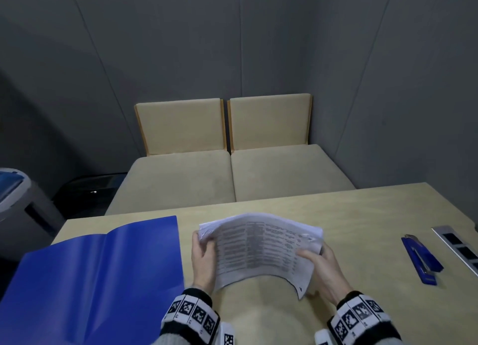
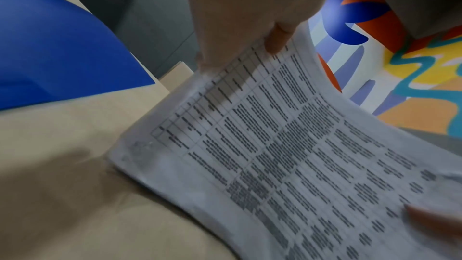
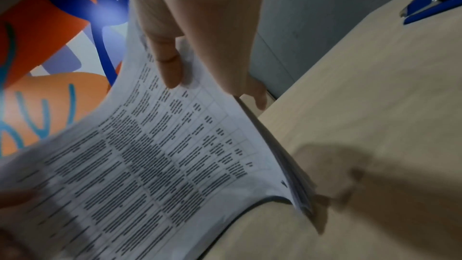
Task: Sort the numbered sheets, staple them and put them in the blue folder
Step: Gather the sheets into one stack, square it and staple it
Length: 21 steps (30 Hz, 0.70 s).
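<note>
A stack of printed sheets (image 1: 261, 249) bows upward above the middle of the wooden table (image 1: 362, 210), held at both short edges. My left hand (image 1: 204, 256) grips its left edge, thumb on top (image 2: 277, 39). My right hand (image 1: 320, 267) grips the right edge, thumb on the printed side (image 3: 170, 66), fingers underneath. The sheets (image 2: 287, 155) carry a dense table of text; the stack's edge (image 3: 295, 181) shows several sheets. The blue folder (image 1: 98, 274) lies open on the table to the left. A blue stapler (image 1: 421, 259) lies on the table at the right.
A metal strip with dark sockets (image 1: 460, 249) is set into the table's right edge. Two beige cushioned seats (image 1: 227, 174) stand behind the table against grey wall panels. A grey and blue bin (image 1: 15, 197) stands at the far left.
</note>
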### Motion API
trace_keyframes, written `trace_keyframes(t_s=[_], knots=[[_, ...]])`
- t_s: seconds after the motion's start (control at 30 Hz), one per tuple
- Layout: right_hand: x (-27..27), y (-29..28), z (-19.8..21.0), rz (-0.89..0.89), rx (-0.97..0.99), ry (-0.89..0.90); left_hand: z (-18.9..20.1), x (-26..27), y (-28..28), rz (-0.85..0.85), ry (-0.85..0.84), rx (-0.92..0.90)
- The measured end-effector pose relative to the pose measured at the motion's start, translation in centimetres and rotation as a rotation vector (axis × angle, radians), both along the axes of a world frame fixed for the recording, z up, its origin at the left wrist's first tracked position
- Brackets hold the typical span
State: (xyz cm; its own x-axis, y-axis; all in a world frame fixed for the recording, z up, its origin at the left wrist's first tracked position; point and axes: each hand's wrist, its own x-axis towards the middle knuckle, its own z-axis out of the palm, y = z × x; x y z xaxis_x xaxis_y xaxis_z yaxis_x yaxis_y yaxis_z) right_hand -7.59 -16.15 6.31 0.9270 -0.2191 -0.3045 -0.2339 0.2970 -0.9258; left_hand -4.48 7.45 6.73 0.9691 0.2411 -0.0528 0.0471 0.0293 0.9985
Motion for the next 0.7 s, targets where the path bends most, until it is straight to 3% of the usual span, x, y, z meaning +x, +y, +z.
trace_keyframes(t_s=[0.07,0.17,0.3,0.47,0.7], knots=[[0.1,0.5,0.5,-0.033,0.012,-0.035,-0.2,0.0,-0.1,0.042,-0.016,0.052],[-0.2,0.7,0.6,-0.057,-0.145,-0.091,-0.8,0.1,0.1,0.046,-0.018,0.121],[-0.3,0.4,1.2,-0.130,-0.525,-0.183,-1.1,0.8,0.6,0.022,-0.047,0.128],[0.2,-0.7,0.6,-0.002,-0.970,-0.321,-0.6,1.3,1.4,-0.026,-0.046,0.074],[0.6,-0.9,0.0,0.045,-1.038,-0.344,-0.1,1.4,0.8,-0.021,-0.091,0.109]])
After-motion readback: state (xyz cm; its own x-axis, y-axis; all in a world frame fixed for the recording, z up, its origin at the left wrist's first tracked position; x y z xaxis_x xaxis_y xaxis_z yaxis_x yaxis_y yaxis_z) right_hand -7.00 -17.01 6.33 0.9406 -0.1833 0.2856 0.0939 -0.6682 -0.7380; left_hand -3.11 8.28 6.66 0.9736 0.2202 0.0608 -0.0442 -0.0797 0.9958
